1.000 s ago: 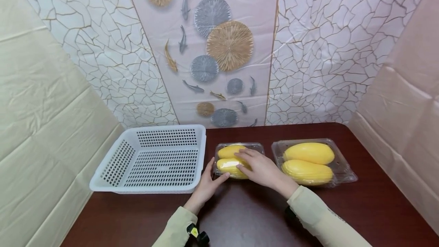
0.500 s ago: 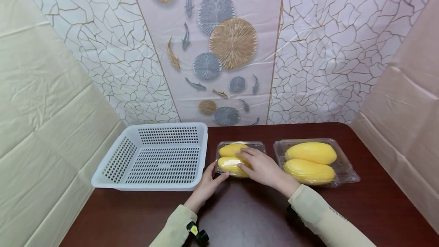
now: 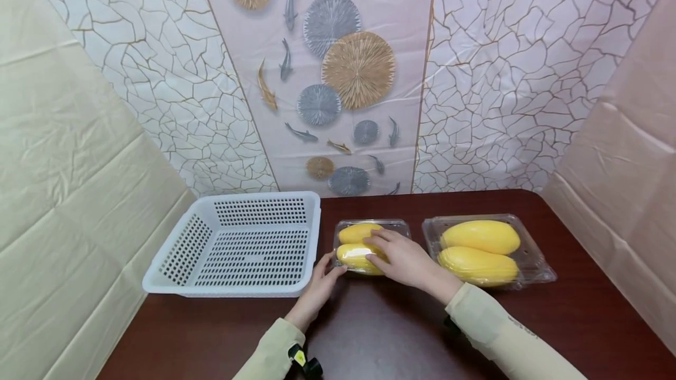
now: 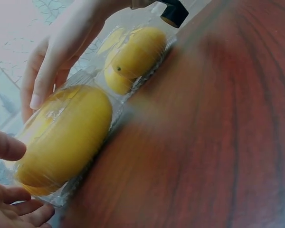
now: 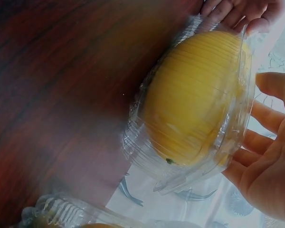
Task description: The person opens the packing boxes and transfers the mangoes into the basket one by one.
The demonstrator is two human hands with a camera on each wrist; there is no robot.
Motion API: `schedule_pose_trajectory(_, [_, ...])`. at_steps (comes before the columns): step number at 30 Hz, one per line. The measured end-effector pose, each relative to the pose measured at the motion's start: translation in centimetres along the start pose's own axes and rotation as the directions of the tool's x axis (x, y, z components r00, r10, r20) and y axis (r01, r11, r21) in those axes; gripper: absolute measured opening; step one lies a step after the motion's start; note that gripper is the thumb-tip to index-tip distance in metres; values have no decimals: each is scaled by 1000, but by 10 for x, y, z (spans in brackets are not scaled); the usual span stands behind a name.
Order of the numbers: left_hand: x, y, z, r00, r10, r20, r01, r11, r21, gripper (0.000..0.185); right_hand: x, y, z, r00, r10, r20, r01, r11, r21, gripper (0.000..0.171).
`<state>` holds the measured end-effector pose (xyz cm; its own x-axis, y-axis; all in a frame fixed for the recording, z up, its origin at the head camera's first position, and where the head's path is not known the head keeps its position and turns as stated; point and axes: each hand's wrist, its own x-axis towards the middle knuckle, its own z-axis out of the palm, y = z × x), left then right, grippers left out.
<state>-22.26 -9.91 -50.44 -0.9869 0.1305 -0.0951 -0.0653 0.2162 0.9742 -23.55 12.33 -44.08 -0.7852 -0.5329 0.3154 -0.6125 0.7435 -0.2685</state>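
A clear plastic clamshell box (image 3: 398,230) with two yellow mangoes (image 3: 360,232) lies on the table, its lid down. At its near left corner, my left hand (image 3: 315,293) holds the edge; in the left wrist view the thumb (image 4: 9,146) sits by the lid and the curled fingers (image 4: 35,212) lie lower, by the base. My right hand (image 3: 406,260) rests over the lid's right part with fingers spread and fairly straight. The right wrist view shows its palm (image 5: 275,161) facing the box's lid, fingertips near the far rim.
To the right stands a larger clear clamshell box (image 3: 533,260) with two more mangoes (image 3: 479,236). A white slotted plastic basket (image 3: 253,293) stands on the left, near the left hand. The dark red table (image 3: 380,333) meets a patterned cloth wall (image 3: 364,157) behind.
My left thumb has drawn in slightly toward the box's near left corner. The right hand keeps its place on the lid. The whole head view has shifted a little.
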Motion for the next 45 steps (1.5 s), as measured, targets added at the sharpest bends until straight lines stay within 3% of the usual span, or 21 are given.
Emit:
schedule_pose_trajectory(7, [1,2,3,999,-18,-33,18,1000,-4,55,0,2,4,997,-53,-51,49,996,-79,50])
schedule_pose_trajectory(14, [-2,-1,7,995,-11,-104,17,998,53,51,2,-1,12,990,-112,-90,98,985,-145,62])
schedule_pose_trajectory(25, [-9,-3,8,987,-48,-151,60,996,72,55,10,-7,21,959,-244,-144,189,930,-315,51])
schedule_pose_trajectory(32, [-11,-4,8,982,-76,-170,90,993,73,55,14,-7,27,941,-287,-179,208,909,-362,48])
schedule_pose_trajectory(45, [-11,-7,4,988,-5,-152,17,997,75,53,20,-1,34,892,-384,-240,260,867,-424,47])
